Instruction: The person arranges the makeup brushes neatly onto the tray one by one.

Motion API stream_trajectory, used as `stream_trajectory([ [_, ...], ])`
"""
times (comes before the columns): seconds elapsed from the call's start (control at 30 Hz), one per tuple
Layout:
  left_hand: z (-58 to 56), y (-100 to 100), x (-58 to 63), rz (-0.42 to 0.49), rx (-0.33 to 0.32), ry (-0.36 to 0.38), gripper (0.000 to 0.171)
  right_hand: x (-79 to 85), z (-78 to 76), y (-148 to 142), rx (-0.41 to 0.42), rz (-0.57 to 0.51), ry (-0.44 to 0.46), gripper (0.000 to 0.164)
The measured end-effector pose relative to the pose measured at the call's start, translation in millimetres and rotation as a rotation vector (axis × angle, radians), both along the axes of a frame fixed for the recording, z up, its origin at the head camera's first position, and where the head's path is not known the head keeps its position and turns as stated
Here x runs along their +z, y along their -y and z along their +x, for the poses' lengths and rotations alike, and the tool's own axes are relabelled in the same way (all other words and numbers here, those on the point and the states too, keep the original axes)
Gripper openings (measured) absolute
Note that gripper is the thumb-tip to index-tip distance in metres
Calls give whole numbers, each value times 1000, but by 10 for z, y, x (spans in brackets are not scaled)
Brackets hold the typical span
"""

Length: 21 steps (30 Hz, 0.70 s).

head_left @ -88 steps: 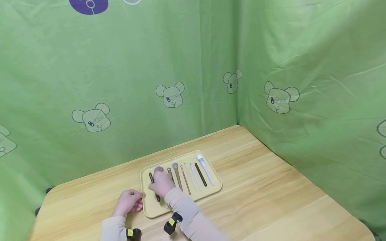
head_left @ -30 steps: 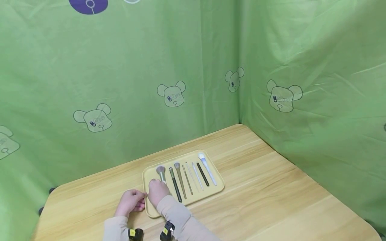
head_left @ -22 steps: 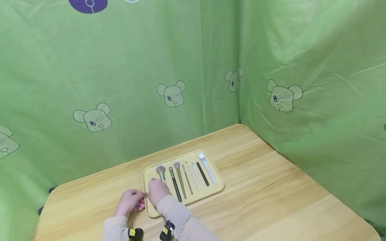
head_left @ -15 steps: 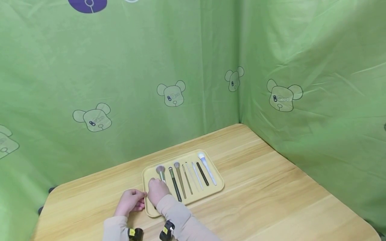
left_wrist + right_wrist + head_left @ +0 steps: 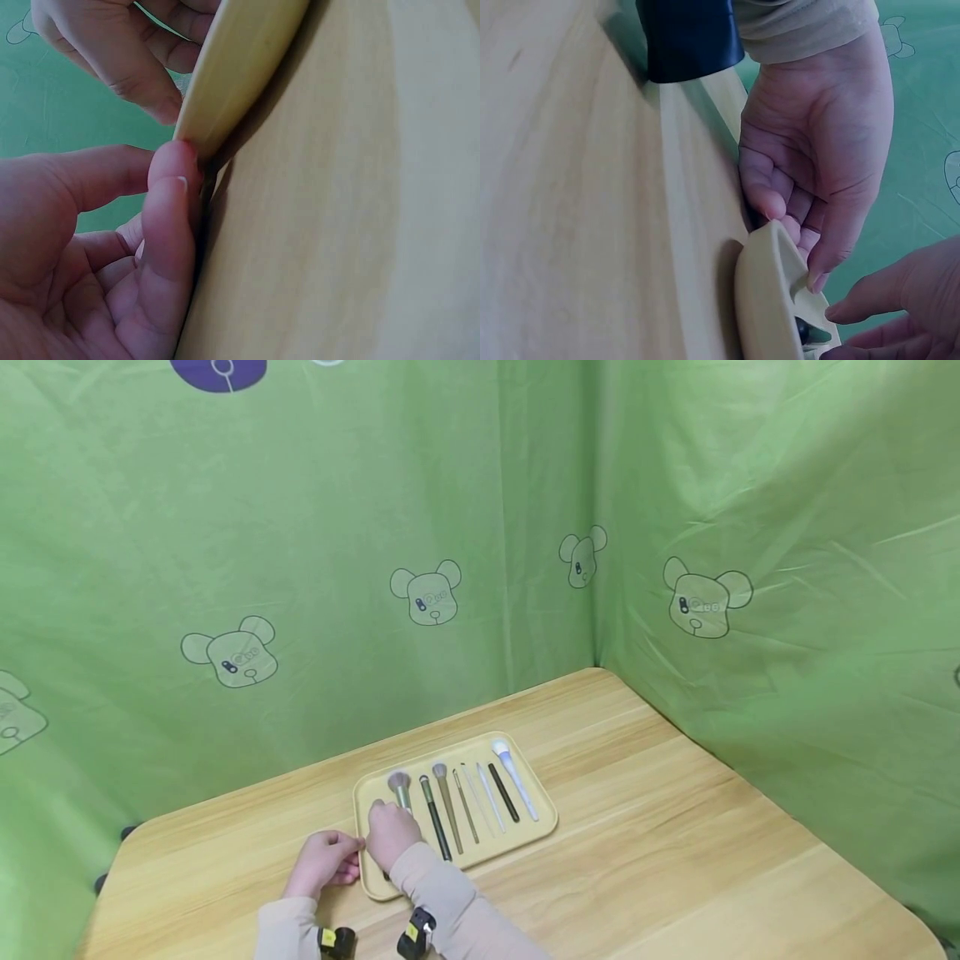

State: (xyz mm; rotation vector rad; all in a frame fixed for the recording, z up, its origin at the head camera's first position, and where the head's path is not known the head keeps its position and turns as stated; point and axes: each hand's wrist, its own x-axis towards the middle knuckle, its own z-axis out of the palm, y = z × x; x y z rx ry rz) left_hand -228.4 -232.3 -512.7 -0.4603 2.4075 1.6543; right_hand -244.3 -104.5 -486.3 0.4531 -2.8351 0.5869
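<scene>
In the head view, a yellow tray point(image 5: 540, 831) holds a row of makeup brushes and slim sticks. My left hand point(image 5: 321, 864) pinches the tray's left rim between thumb and fingers; the left wrist view shows this hand point(image 5: 97, 247) right at the edge. My right hand point(image 5: 393, 837) is low over the tray's left part, fingers curled round a black stick. Most of the stick is hidden by the hand; its dark end point(image 5: 802, 330) shows in the right wrist view. Right beside the right hand lies a fluffy brush point(image 5: 400, 783), its handle partly covered.
Rightward along the tray come a dark green brush point(image 5: 435, 818), a brown brush point(image 5: 448, 810), several thin sticks, a black stick point(image 5: 504, 793) and a white-and-blue brush point(image 5: 515, 777). The wooden table point(image 5: 675, 852) meets a green curtain point(image 5: 337, 527) behind.
Since the earliest frame, my right hand has shifted left and down from beside the fluffy brush, now covering the black stick. In the last second it barely moves. My left hand keeps hold of the rim.
</scene>
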Motion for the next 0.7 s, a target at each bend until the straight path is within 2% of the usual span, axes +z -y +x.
stream_trajectory([
  [0.27, 2, -5, 2, 10, -5, -12, 21, 54, 0, -35, 13, -47, 3, 18],
  [0.57, 1, -3, 19, 14, -21, 1, 22, 150, -8, -154, 26, -54, -20, 11],
  [0.7, 4, -1, 16, 14, -19, 5, 22, 188, -35, -247, 39, -48, -69, 15],
])
